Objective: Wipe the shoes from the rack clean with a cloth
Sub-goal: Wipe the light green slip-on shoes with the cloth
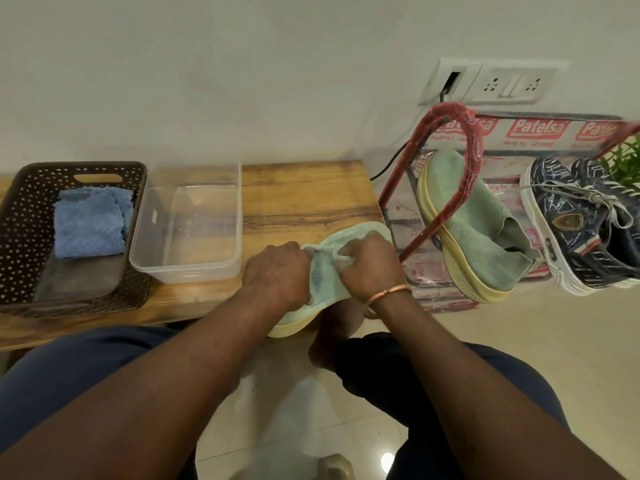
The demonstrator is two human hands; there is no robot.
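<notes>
Both hands on one shoe at the table's near edge

Left hand point(277, 271) curls round the green shoe point(325, 282) and the right hand point(372, 268) pinches its knit collar; I can't make out a cloth in either. Looks like the shoe is being readied for wiping. Next move likely needs the blue cloth point(91, 223), far left in the basket point(24, 216). Its mate point(481, 230) and the navy pair point(568, 230) wait on the rack point(460, 140).

A matt green knit is seen on the held shoe point(323, 278), grained wood on the bench top point(304, 192), clear glossy plastic in the tub point(149, 233), perforated brown plastic in the basket point(24, 220), fluffy pile on the blue cloth point(91, 223)
</notes>
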